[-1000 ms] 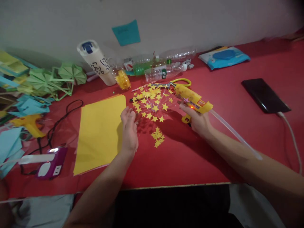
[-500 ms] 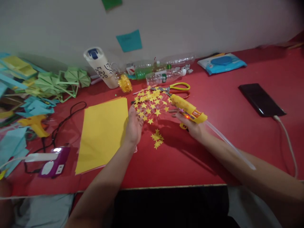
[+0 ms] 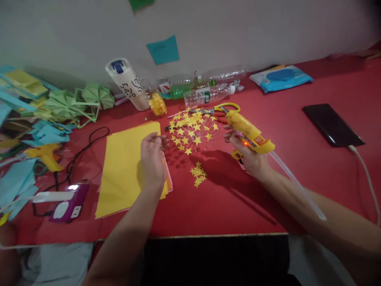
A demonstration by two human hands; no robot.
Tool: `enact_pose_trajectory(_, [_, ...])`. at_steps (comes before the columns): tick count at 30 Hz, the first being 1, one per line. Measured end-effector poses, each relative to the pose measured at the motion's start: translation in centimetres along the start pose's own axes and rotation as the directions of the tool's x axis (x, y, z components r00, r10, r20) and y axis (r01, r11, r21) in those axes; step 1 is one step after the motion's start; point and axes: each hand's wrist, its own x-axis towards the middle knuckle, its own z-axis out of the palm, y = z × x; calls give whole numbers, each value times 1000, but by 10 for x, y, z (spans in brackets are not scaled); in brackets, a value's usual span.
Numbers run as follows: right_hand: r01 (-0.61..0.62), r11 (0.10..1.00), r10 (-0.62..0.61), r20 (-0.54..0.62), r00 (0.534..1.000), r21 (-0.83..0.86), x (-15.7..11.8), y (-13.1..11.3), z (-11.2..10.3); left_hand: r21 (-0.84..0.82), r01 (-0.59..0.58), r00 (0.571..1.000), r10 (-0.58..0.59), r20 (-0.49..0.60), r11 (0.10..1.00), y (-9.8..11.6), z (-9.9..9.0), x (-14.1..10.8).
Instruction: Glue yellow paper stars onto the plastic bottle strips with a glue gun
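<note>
My right hand (image 3: 253,157) is wrapped round a yellow hot glue gun (image 3: 245,129) with a red light glowing on its side. A long clear glue stick (image 3: 297,184) pokes from the gun's back end, over my forearm. My left hand (image 3: 153,157) hovers over the yellow paper stack (image 3: 122,171), its fingers loosely bent and apart, with nothing visible in them. Between both hands stands a round spray of yellow paper stars (image 3: 193,131) on clear thin stems, touched by neither hand. Closer to me lies a small pile of loose yellow stars (image 3: 198,174).
Behind the stars lie pliers (image 3: 228,107) and plastic bottles (image 3: 208,95), beside a white tumbler (image 3: 127,83). Wet wipes (image 3: 281,78) and a plugged-in phone (image 3: 331,124) are at right. Paper crafts (image 3: 65,101), another glue gun (image 3: 46,155) and a purple power strip (image 3: 70,202) crowd the left.
My left hand has drawn away leftward from the star spray, onto the paper stack. The glue gun in my right hand has shifted right, its nozzle now farther from the stars.
</note>
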Motion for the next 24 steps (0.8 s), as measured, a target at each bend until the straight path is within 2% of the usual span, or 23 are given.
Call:
enact_pose_trajectory(2, [21,1000,-21,1,1000,-21,0,-1,-1,77,-227,970,233,-76,971,11,-6,-4])
enact_pose_trajectory(3, [27,999,-27,4,1000,-36,0,-2,-1,121,-326,941,335,-54,937,16,-9,-7])
enact_pose_trajectory(5, [24,998,-24,1,1000,-60,-2,-4,-2,215,-499,866,491,93,840,26,-10,-17])
enact_pose_trajectory(6, [12,998,-12,3,1000,-63,-3,-6,-2,249,-584,811,540,227,772,29,-9,-22])
enact_pose_trajectory(7, [-2,998,3,10,1000,-57,-3,-7,-2,269,-650,743,522,419,710,31,-8,-27])
enact_pose_trajectory(8, [-19,999,20,21,1000,-44,-4,-9,-3,256,-708,638,442,630,658,32,-6,-32])
enact_pose_trajectory(9, [-32,999,32,31,999,-25,-5,-11,-2,242,-749,527,334,781,616,32,-4,-35])
enact_pose_trajectory(10, [-40,999,40,46,998,-7,-6,-13,-2,257,-765,455,213,865,590,30,-1,-37])
enact_pose_trajectory(11, [-45,999,44,53,998,7,-7,-14,-2,287,-767,411,95,907,574,27,1,-38])
enact_pose_trajectory(12, [-46,999,45,55,998,16,-8,-16,-1,336,-757,398,-11,917,560,25,2,-38])
enact_pose_trajectory(13, [-43,999,42,54,998,21,-8,-18,-1,389,-741,408,-92,908,547,21,3,-37])
enact_pose_trajectory(15, [-35,999,34,48,998,17,-9,-20,0,471,-699,447,-184,875,539,16,3,-33])
enact_pose_trajectory(18, [-23,1000,22,45,999,15,-9,-20,1,532,-642,504,-219,836,552,12,2,-28])
enact_pose_trajectory(24, [-21,1000,22,57,998,-17,-10,-26,2,629,-555,585,-282,760,544,6,6,-28])
